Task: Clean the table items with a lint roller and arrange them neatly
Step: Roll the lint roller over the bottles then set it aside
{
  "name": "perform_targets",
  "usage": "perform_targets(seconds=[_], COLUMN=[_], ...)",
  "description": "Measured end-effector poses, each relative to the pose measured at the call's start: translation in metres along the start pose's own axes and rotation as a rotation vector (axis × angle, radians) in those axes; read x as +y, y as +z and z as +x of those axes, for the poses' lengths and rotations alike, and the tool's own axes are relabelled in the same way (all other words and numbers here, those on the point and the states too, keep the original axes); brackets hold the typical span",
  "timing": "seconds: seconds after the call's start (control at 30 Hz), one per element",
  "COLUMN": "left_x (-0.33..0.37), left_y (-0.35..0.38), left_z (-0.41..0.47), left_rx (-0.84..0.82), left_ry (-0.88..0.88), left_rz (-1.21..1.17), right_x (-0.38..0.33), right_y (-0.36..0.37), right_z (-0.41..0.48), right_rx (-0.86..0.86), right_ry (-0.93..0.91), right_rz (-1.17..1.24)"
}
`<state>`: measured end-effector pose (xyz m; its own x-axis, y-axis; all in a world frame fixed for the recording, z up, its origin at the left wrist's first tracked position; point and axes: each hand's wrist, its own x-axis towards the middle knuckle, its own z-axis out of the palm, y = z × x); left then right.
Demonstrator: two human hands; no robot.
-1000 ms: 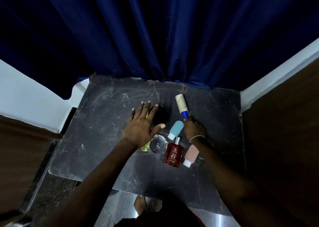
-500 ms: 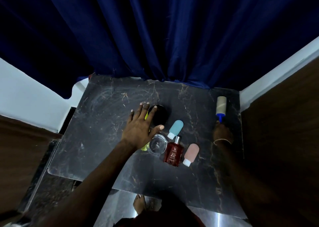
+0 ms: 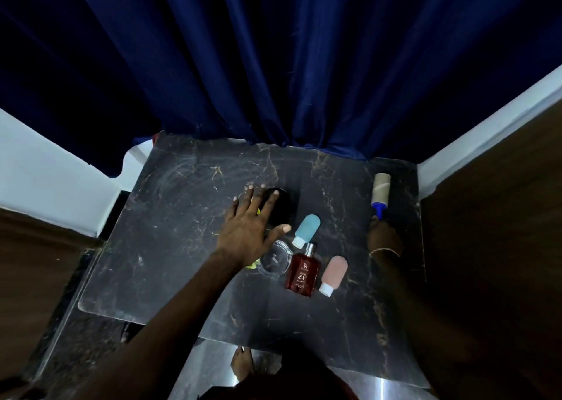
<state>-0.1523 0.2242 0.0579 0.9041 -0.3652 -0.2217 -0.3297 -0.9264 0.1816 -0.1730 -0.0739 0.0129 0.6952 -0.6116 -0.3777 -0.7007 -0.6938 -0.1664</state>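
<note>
On the dark marble table [image 3: 182, 247] my left hand [image 3: 248, 228] lies flat with spread fingers, over a yellow comb [image 3: 251, 266] and against a black round jar [image 3: 278, 205]. Just right of it lie a clear glass lid [image 3: 273, 261], a teal squeeze bottle [image 3: 306, 229], a red perfume bottle [image 3: 302, 273] and a pink squeeze bottle [image 3: 333, 275]. My right hand [image 3: 383, 237] holds the blue handle of the lint roller [image 3: 380, 193] near the table's far right edge, roller end pointing away from me.
A dark blue curtain [image 3: 273, 65] hangs behind the table's far edge. White wall strips and brown panels flank both sides. A bare foot [image 3: 241, 364] shows on the shiny floor below the near edge.
My right hand has carried the lint roller from beside the teal bottle to the table's right edge. The left hand has stayed flat on the comb and jar.
</note>
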Motion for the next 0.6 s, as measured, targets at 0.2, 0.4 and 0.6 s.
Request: perform_targets(seconds=[0.2, 0.4, 0.6], left_x=[0.002, 0.006, 0.012], left_y=[-0.001, 0.003, 0.0], left_z=[0.006, 0.014, 0.022], left_rx=[0.013, 0.003, 0.023], left_ry=[0.014, 0.036, 0.089], left_rz=[-0.015, -0.025, -0.016], right_x=[-0.032, -0.047, -0.048], right_y=[0.012, 0.023, 0.018], right_z=[-0.017, -0.027, -0.022], right_rx=[-0.069, -0.114, -0.097], right_ry=[-0.194, -0.305, -0.272], right_rz=[-0.087, -0.145, 0.058])
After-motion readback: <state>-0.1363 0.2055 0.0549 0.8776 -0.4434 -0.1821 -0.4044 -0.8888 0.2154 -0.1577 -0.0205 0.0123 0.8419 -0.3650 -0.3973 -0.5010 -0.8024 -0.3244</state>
